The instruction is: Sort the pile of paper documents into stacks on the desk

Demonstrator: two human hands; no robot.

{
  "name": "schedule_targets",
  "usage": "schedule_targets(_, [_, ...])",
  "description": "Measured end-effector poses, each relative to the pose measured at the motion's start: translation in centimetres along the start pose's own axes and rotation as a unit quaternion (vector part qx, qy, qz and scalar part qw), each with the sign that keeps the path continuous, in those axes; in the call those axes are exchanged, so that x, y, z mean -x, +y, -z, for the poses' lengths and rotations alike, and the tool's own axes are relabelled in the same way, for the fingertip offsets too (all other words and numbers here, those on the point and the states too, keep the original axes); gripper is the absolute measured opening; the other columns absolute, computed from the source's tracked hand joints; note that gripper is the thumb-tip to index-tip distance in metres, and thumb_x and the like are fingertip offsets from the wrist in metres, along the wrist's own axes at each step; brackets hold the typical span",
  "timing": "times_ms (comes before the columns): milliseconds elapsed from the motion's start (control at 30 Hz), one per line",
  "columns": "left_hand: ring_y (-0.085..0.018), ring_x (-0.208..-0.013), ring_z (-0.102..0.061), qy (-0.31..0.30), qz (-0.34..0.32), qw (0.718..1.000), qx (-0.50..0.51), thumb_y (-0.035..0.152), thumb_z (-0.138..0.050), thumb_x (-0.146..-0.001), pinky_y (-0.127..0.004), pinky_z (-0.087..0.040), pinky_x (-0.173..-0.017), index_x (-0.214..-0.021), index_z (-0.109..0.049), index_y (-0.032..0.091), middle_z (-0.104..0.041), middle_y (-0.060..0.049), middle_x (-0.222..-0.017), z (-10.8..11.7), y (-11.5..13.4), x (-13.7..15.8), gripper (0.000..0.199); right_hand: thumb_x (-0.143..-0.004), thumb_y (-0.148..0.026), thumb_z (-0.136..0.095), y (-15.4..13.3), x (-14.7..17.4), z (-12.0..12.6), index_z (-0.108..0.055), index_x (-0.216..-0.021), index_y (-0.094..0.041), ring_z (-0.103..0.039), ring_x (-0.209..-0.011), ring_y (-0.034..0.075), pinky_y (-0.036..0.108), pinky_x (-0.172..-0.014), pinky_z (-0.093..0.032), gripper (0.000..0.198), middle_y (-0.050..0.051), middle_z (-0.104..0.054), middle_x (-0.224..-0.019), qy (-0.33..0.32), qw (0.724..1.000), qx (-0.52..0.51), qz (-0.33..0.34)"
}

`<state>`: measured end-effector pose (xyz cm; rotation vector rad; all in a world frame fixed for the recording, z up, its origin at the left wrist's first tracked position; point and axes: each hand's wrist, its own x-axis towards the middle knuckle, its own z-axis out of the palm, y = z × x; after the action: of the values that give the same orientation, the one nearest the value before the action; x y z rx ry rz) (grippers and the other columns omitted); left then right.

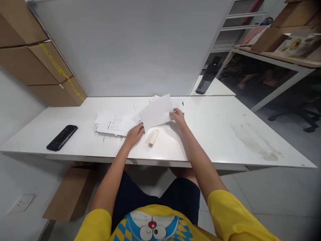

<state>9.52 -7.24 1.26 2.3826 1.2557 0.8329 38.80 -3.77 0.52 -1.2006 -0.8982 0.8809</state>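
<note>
Held up over the middle of the desk is a white sheet of paper (157,112), tilted, its visible face blank. My left hand (135,134) is closed on its lower left corner. At its right edge, my right hand (178,117) pinches the paper between thumb and fingers. Just in front of the sheet lies a small cream stapler (153,138). To the left, beside my left hand, is an uneven stack of printed papers (112,122). More papers (179,103) lie behind the held sheet, which partly hides them.
A black phone-like device (62,137) lies on the left of the white desk (213,140). Cardboard boxes (50,67) are stacked at the back left. A white panel (135,50) stands along the rear edge. At the back right is a dark bottle (208,77).
</note>
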Motion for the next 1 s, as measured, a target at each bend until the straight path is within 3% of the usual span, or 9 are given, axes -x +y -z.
schedule_targets(133, [-0.021, -0.093, -0.067, 0.037, -0.033, 0.999, 0.010, 0.029, -0.042, -0.098, -0.032, -0.052, -0.084, -0.130, -0.056, 0.019, -0.072, -0.007, -0.103, 0.3, 0.6, 0.4, 0.036, -0.065, -0.037, -0.061, -0.9, 4.9, 2.0, -0.051, -0.089, -0.026, -0.055, -0.062, 0.014, 0.024, -0.052, -0.041, 0.028, -0.005, -0.059, -0.072, 0.057, 0.998, -0.036, -0.020])
schedule_targets(300, [-0.022, -0.102, -0.066, -0.030, -0.087, 0.991, 0.095, 0.040, -0.046, -0.097, -0.038, -0.050, -0.096, -0.128, -0.060, 0.020, -0.072, -0.009, -0.109, 0.3, 0.9, 1.2, 0.039, -0.067, -0.042, -0.068, -0.8, 17.5, 4.9, -0.058, -0.089, -0.027, -0.059, -0.062, 0.018, 0.025, -0.048, -0.043, 0.029, -0.002, -0.062, -0.069, 0.064, 0.995, -0.022, -0.080])
schedule_targets(367, [-0.022, -0.106, -0.066, -0.029, -0.077, 0.983, 0.164, 0.044, -0.046, -0.097, -0.038, -0.050, -0.097, -0.124, -0.063, 0.021, -0.070, -0.009, -0.115, 0.3, 0.7, 1.5, 0.039, -0.064, -0.041, -0.073, -0.2, 22.7, 5.5, -0.060, -0.088, -0.026, -0.056, -0.055, 0.017, 0.025, -0.043, -0.041, 0.031, -0.002, -0.062, -0.066, 0.067, 0.990, -0.004, -0.123])
schedule_targets(500, [-0.024, -0.121, -0.061, -0.023, -0.049, 0.965, 0.255, 0.047, -0.043, -0.098, -0.041, -0.048, -0.103, -0.126, -0.063, 0.022, -0.065, -0.010, -0.131, 0.2, 0.2, 1.6, 0.042, -0.064, -0.040, -0.074, 1.4, 29.1, 6.1, -0.061, -0.089, -0.022, -0.049, -0.048, 0.014, 0.024, -0.038, -0.036, 0.034, -0.002, -0.062, -0.064, 0.096, 0.978, 0.004, -0.187])
schedule_targets(700, [-0.023, -0.145, -0.038, -0.178, -0.155, 0.962, 0.138, 0.044, -0.045, -0.100, -0.045, -0.030, -0.121, -0.142, -0.053, 0.032, -0.048, -0.001, -0.152, -0.4, 0.7, 1.7, 0.045, -0.060, -0.037, -0.074, 0.7, 28.6, 6.5, -0.061, -0.090, -0.021, -0.052, -0.053, 0.014, 0.024, -0.042, -0.041, 0.037, -0.002, -0.063, -0.068, 0.175, 0.966, -0.017, -0.188])
schedule_targets(767, [-0.022, -0.145, -0.039, -0.179, -0.187, 0.962, 0.086, 0.040, -0.043, -0.101, -0.046, -0.032, -0.120, -0.144, -0.050, 0.031, -0.049, -0.001, -0.151, -0.5, 1.1, 1.9, 0.045, -0.057, -0.037, -0.076, 0.0, 27.7, 6.7, -0.061, -0.091, -0.023, -0.056, -0.056, 0.016, 0.026, -0.044, -0.044, 0.040, -0.001, -0.065, -0.070, 0.185, 0.963, -0.022, -0.194])
schedule_targets(900, [-0.023, -0.139, -0.047, -0.126, -0.219, 0.968, 0.000, 0.038, -0.047, -0.100, -0.046, -0.042, -0.112, -0.139, -0.056, 0.028, -0.058, -0.003, -0.142, -0.5, 1.7, 2.2, 0.041, -0.056, -0.037, -0.076, -1.1, 27.1, 6.7, -0.064, -0.095, -0.025, -0.061, -0.060, 0.019, 0.030, -0.049, -0.048, 0.043, 0.001, -0.068, -0.074, 0.199, 0.964, -0.012, -0.174])
schedule_targets(1000, [-0.025, -0.133, -0.053, -0.089, -0.231, 0.968, -0.037, 0.039, -0.051, -0.099, -0.046, -0.046, -0.107, -0.134, -0.060, 0.026, -0.064, -0.004, -0.136, -0.5, 2.0, 2.4, 0.039, -0.056, -0.040, -0.076, -1.6, 27.5, 6.4, -0.066, -0.093, -0.026, -0.058, -0.055, 0.019, 0.030, -0.046, -0.045, 0.041, 0.001, -0.068, -0.071, 0.171, 0.971, -0.004, -0.167])
